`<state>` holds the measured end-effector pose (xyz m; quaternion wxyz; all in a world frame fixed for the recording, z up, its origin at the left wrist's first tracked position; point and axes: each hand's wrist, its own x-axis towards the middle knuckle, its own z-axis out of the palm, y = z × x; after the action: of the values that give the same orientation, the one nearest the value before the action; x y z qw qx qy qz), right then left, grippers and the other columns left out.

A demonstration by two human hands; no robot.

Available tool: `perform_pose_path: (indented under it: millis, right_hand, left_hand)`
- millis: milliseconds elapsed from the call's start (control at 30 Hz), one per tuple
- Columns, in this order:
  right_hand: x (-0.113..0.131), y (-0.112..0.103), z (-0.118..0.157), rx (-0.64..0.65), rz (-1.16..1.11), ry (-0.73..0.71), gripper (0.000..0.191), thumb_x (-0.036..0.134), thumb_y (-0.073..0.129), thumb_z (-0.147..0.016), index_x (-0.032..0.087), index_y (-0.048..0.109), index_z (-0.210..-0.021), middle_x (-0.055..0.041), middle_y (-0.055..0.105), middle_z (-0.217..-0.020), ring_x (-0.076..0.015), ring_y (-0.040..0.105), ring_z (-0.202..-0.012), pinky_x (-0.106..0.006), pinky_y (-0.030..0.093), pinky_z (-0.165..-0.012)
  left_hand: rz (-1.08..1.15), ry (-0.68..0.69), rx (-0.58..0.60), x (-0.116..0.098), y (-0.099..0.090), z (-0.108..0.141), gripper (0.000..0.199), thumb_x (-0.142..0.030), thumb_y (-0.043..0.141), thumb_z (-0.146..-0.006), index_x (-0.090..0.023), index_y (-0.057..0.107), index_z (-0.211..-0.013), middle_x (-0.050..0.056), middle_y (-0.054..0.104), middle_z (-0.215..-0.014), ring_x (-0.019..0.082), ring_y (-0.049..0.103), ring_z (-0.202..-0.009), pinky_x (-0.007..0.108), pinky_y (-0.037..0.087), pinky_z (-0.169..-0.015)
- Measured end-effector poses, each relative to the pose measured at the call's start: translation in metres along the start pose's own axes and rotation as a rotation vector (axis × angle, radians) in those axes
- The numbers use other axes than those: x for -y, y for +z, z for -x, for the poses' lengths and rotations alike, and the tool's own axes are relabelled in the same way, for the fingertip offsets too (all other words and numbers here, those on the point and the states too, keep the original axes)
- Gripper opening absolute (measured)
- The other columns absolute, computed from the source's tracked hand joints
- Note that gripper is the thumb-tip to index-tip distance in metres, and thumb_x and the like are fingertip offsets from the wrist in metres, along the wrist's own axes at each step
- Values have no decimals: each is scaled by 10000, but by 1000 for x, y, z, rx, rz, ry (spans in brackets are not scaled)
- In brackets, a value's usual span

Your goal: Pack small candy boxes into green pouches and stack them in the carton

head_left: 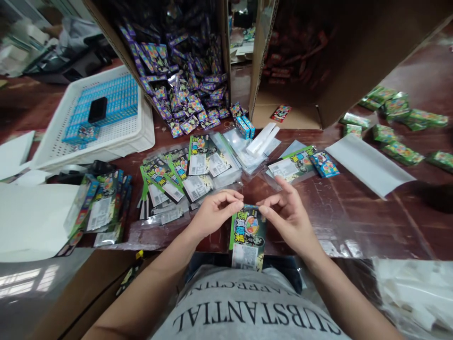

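A green and black printed candy packet [247, 233] hangs over the table's front edge, its top end between my two hands. My left hand [221, 210] pinches the top left corner with thumb and fingers. At the top right corner, my right hand [285, 212] grips the packet between thumb and a finger, its index finger raised. Behind my left hand lies a spread of similar flat packets [164, 182]. Beyond my right hand are another such packet [290, 165] and a small blue packet [324, 164].
A carton of purple packets [191, 85] and a carton with red packets [292, 106] stand at the back. A white basket [141, 134] holds blue boxes at left. Green packs [401, 153] and a white sheet [368, 165] lie right. Stacked packets [104, 203] lie left.
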<state>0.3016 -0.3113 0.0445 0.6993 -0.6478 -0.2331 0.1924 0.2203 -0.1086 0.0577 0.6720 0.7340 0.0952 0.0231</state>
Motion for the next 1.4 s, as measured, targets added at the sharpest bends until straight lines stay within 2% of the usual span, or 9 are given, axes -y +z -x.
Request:
perform_pose_path:
  millis: [200, 400, 533, 700, 800, 967, 1167, 1300, 1400]
  right_hand:
    - [13, 9, -14, -85, -54, 184, 891, 285, 763, -825, 284, 250, -1554, 35, 659, -832, -153, 636, -745, -337, 550, -718]
    - [20, 4, -16, -46, -82, 271, 942, 318, 778, -828, 248, 215, -1579, 42, 675, -807, -146, 634, -738, -337, 548, -760]
    - [26, -10, -14, 65, 11, 183, 642, 345, 703, -907, 330, 414, -1481, 6, 692, -915, -171, 662, -892, -378, 539, -881]
    - [42, -17, -30, 258, 344, -14, 91, 363, 689, -911, 284, 700, -954, -44, 644, -1060, -221, 602, -1063, -413, 485, -975]
    - [42, -10, -40, 427, 504, -56, 71, 346, 682, -908, 275, 679, -915, -42, 633, -1040, -230, 590, -1045, -424, 487, -951]
    - [36, 0, -41, 331, 707, -186, 192, 340, 679, -903, 279, 614, -1073, -64, 618, -1087, -260, 573, -1074, -431, 486, -924]
    - [15, 2, -39, 416, 823, -336, 153, 421, 578, -956, 316, 689, -948, -83, 667, -1045, -282, 644, -973, -431, 526, -807]
    - [-3, 24, -73, 672, 745, -295, 214, 453, 598, -939, 359, 694, -1105, -46, 755, -1047, -267, 726, -889, -390, 587, -739]
    - [6, 70, -111, 776, 631, -263, 239, 479, 602, -938, 336, 705, -1099, -42, 768, -1051, -263, 733, -913, -382, 594, -773]
  left_hand:
    - [-5, -114, 10, -13, -2, -12, 136, -309, 715, -850, -174, 699, -866, 26, 737, -856, 139, 664, -778, 302, 527, -775]
    - [60, -193, 93, -15, -14, -13, 154, -316, 770, -792, -184, 749, -868, 50, 780, -939, 155, 705, -842, 332, 551, -844]
    - [96, -130, 99, -6, -16, -5, 189, -272, 806, -757, -201, 747, -922, 56, 774, -1053, 174, 719, -940, 356, 567, -885]
    - [68, -73, 46, 1, -11, -3, 117, -276, 775, -796, -206, 750, -886, 57, 779, -1000, 174, 724, -888, 375, 580, -860]
    - [59, -66, 49, 0, -10, -3, 116, -281, 770, -798, -201, 755, -881, 59, 783, -985, 178, 727, -878, 375, 586, -849]
    - [95, -79, 9, -1, -11, 2, 119, -266, 782, -791, -196, 765, -886, 74, 787, -1006, 193, 737, -908, 387, 588, -879]
    - [165, -54, -62, 10, -18, 18, 176, -284, 806, -780, -174, 771, -912, 83, 786, -992, 187, 737, -904, 368, 574, -900]
    - [260, -73, -145, 20, -39, 32, 289, -354, 843, -744, -169, 764, -953, 86, 782, -1010, 203, 736, -921, 376, 571, -904]
    - [157, 27, -353, 11, -72, 58, 259, -354, 814, -785, -189, 756, -976, 94, 763, -1105, 227, 719, -1022, 401, 551, -956]
